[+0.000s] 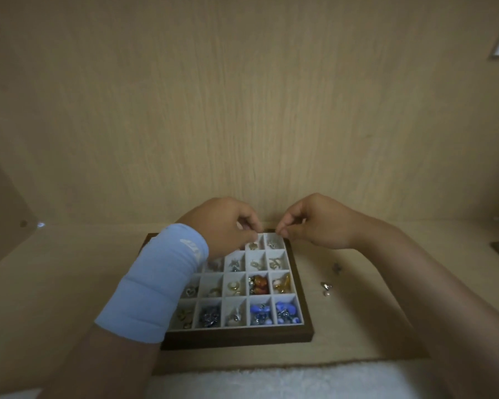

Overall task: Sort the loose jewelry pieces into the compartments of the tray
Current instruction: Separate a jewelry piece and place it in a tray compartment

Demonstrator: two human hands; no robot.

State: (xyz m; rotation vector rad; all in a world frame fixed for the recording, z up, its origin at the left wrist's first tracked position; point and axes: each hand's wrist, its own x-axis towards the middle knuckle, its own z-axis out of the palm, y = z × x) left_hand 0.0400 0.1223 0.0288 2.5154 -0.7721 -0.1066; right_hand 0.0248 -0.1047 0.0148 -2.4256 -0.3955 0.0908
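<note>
1. Fluffy cloth [271,381] lies nearest you, before the tray [236,339].
2. Your left hand [228,226] curls over its far row; what it holds, I cannot tell.
3. Your right hand [314,223], pinched likewise, is nearer the loose pieces [326,287] lying right of the tray.

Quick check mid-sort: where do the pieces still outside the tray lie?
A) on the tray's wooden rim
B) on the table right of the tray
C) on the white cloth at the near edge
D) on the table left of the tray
B: the small loose pieces lie on the table, apart from the tray on its right side.
</note>
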